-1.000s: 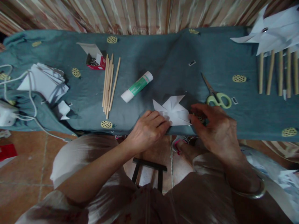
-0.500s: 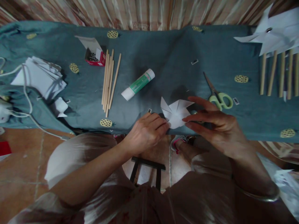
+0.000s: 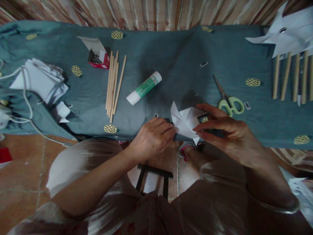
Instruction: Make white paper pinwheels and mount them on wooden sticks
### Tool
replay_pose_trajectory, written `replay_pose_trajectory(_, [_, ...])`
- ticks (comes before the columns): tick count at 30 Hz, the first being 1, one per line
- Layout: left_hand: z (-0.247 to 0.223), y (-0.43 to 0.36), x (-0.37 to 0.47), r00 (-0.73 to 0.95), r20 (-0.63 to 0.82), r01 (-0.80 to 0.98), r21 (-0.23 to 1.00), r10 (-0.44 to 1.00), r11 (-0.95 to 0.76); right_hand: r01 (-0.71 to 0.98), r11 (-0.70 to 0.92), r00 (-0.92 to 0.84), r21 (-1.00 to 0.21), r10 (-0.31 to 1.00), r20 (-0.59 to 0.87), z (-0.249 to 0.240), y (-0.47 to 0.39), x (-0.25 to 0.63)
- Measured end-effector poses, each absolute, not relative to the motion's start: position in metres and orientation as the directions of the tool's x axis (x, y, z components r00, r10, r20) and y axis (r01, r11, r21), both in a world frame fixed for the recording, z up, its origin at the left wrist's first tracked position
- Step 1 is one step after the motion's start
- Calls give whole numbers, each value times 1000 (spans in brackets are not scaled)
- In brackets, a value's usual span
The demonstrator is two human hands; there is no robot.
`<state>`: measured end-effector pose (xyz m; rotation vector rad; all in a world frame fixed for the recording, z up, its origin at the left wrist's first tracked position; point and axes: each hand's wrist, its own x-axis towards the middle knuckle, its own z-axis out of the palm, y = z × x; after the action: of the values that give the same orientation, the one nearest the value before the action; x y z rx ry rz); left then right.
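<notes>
A small white paper pinwheel (image 3: 186,121) is held over the near edge of the cloth-covered table, its pointed blades fanned out. My left hand (image 3: 153,138) pinches its left side, the fingers curled together. On the right side, my right hand (image 3: 226,133) grips the paper between thumb and fingers, with the index finger along the upper right blade. One blade tip points down past the table edge. Beyond the hands lies a green and white glue stick (image 3: 144,88). Green-handled scissors (image 3: 230,101) rest just above my right hand.
Wooden sticks (image 3: 113,86) lie beside an open red box (image 3: 99,60) of small metal pieces. Stacked white paper (image 3: 40,80) and a white cable (image 3: 29,104) are at the left. Finished-looking pinwheels (image 3: 290,32) with sticks lie at the far right.
The pinwheel has turned and shifted slightly right, and a blade tip now shows at its bottom. My right hand has moved a little, its thumb and fingers still on the paper.
</notes>
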<state>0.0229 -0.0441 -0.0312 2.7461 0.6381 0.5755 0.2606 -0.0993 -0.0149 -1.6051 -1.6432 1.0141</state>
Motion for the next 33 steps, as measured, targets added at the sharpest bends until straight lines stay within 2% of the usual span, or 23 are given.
replay_pose_trajectory(10, [-31,-45,23,825,293,385,332,483,-861,540,-41,-116,-841,986,-122,-13,-100,264])
replay_pose_trajectory(16, [-31,-48,25,822,313,372,337,475,-865,520,21,-83,-854,996,-26,-24,-100,255])
replay_pose_trajectory(20, [-33,-53,28,814,358,356,316,458,-880,652,118,-73,-749,993,93,-31,-99,247])
replay_pose_trajectory(25, [-35,-56,28,852,333,297,325,403,-898,760,187,-85,-623,978,190,-27,-98,238])
replay_pose_trajectory(33, [-40,-57,30,831,304,308,447,466,-840,787,177,-71,-591,978,199,-29,-99,234])
